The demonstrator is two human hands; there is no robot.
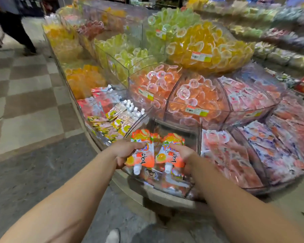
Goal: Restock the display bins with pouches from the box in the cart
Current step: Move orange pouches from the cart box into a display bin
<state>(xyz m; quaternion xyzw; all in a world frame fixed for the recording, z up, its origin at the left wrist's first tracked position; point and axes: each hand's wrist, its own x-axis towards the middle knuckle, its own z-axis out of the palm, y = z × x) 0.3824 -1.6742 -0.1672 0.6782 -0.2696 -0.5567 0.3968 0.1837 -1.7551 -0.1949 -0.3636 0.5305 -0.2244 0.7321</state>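
Note:
My left hand [125, 151] grips an orange spouted pouch [141, 151], its white cap pointing toward me. My right hand [183, 155] grips a second orange pouch [168, 153], also with the cap toward me. Both pouches hang side by side over the front clear display bin [191, 130], which holds a few orange pouches low at its bottom. The box and the cart are out of view.
Clear bins of jelly cups [197, 97] and packets [279, 151] fill the curved display. A bin of yellow spouted pouches [116, 120] sits to the left. A person [16, 28] walks on the checkered floor at far left. Shelves [279, 41] run along the right.

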